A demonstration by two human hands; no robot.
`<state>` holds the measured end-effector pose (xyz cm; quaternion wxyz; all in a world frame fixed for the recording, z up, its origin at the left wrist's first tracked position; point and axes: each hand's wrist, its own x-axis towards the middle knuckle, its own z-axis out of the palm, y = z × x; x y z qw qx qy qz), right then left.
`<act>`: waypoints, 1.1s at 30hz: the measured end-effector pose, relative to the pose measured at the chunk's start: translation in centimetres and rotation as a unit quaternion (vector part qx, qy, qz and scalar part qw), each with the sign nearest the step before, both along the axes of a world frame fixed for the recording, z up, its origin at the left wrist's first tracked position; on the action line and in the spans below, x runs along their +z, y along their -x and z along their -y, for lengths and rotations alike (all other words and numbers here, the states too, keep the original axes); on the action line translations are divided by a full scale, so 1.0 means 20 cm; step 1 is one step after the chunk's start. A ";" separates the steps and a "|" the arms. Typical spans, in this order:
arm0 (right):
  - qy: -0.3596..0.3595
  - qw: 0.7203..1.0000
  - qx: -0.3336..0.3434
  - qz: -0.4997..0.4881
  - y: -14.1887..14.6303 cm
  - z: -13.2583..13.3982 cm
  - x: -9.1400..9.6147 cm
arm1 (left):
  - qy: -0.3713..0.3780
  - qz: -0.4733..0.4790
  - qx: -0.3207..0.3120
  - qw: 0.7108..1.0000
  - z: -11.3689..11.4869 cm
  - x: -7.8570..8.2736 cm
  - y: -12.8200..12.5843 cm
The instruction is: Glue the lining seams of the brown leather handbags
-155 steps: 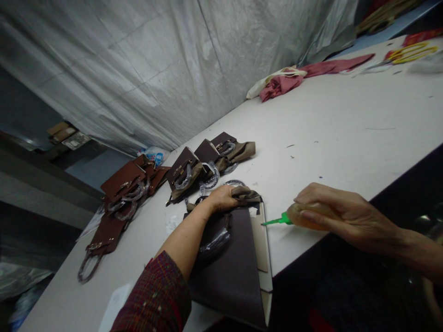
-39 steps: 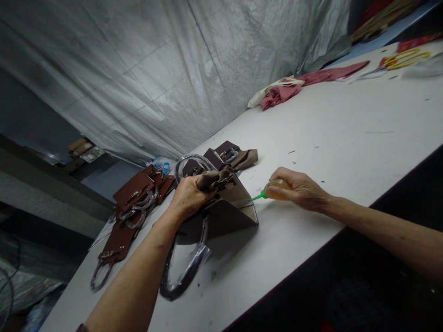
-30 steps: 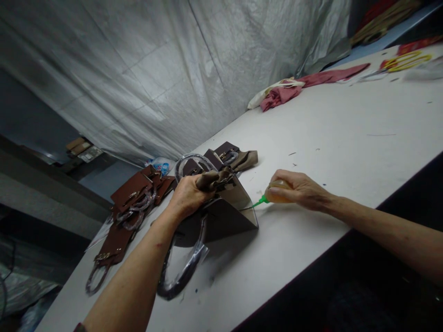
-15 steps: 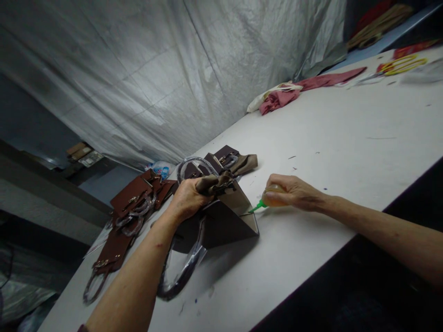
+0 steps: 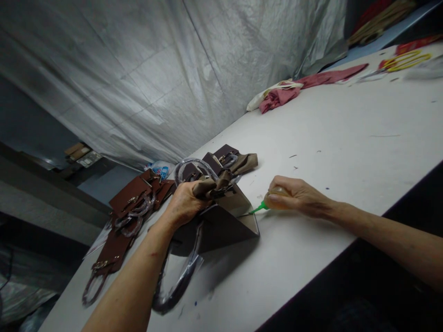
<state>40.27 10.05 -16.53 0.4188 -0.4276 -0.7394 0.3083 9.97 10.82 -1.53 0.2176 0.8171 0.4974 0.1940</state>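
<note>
A dark brown handbag (image 5: 221, 230) lies tipped on the table, its pale open end facing right. My left hand (image 5: 185, 203) is closed on the bag's upper part and its bunched olive-brown lining (image 5: 204, 188). One plastic-wrapped handle (image 5: 176, 290) hangs toward me onto the table. In my right hand (image 5: 297, 198) is a squeeze bottle (image 5: 278, 199) of amber liquid, fingers wrapped round it. Its green nozzle (image 5: 259, 208) points left, with the tip at the edge of the bag's open end. Whether liquid is coming out is too small to tell.
Reddish-brown bags (image 5: 129, 196) lie at the left, and more dark brown bags (image 5: 224, 154) sit behind the held one. Pink cloth (image 5: 280, 98) and yellow-handled scissors (image 5: 404, 61) lie farther back on the white table (image 5: 346, 138). A grey plastic sheet (image 5: 155, 69) hangs along the far side.
The bag's hanging handle has swung slightly left and down. My right hand and the bottle have shifted a little to the right, the nozzle tip staying at the bag's edge.
</note>
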 end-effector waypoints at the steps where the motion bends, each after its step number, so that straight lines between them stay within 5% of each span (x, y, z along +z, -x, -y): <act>1: 0.002 1.000 0.008 0.000 0.00 0.00 0.00 | 0.001 0.003 0.000 1.000 0.01 0.00 0.00; 21: 0.001 0.999 0.044 -0.020 0.00 0.08 0.00 | 0.031 -0.020 0.069 0.997 0.32 -0.02 0.04; 27: 0.012 0.997 0.070 -0.014 0.00 0.11 -0.02 | 0.043 0.006 0.084 0.996 0.48 -0.08 0.05; 31: -0.018 1.000 0.001 -0.003 0.00 0.12 -0.02 | 0.055 0.013 0.099 0.993 0.58 -0.15 0.05; 33: -0.004 1.000 0.021 -0.008 0.00 0.13 -0.02 | 0.055 0.011 0.094 0.994 0.62 -0.18 0.06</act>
